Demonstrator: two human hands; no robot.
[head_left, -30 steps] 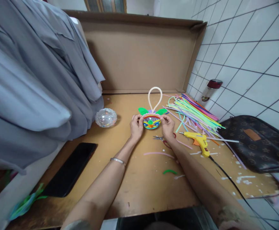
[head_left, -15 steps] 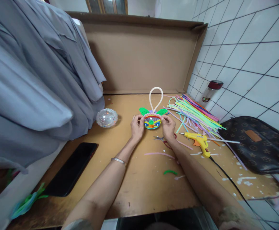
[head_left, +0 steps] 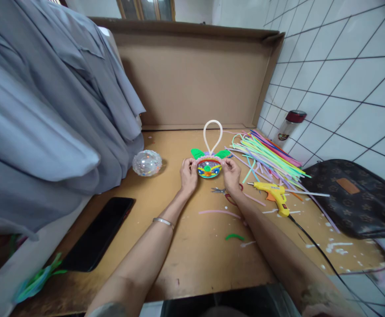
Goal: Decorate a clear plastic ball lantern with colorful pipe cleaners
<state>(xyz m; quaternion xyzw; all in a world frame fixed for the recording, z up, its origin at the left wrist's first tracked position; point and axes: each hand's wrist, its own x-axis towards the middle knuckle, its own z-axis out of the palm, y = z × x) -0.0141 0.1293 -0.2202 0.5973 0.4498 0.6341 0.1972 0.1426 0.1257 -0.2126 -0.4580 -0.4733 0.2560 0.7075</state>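
Observation:
Between my hands is a small round craft ornament (head_left: 209, 168) with green leaf-shaped ears, a pink and red band, blue eyes, an orange nose and a tall white loop on top. My left hand (head_left: 189, 174) pinches its left edge, and my right hand (head_left: 232, 174) pinches the right edge. Just below my right hand lie red-handled scissors (head_left: 219, 190), their handles partly hidden by the wrist. A yellow glue gun (head_left: 275, 196) with a stick in its back rests to the right.
Colourful pipe cleaners (head_left: 268, 152) lie in a pile at the back right, near a bottle (head_left: 290, 125) and a dark bag (head_left: 360, 198). To the left are a clear ball (head_left: 147, 163), a black phone (head_left: 100, 233) and hanging grey cloth (head_left: 47, 110). A cardboard panel (head_left: 192, 79) stands behind.
The white loop leans slightly more to the left. Both hands keep their hold on the ornament, and the rest of the view is almost unchanged.

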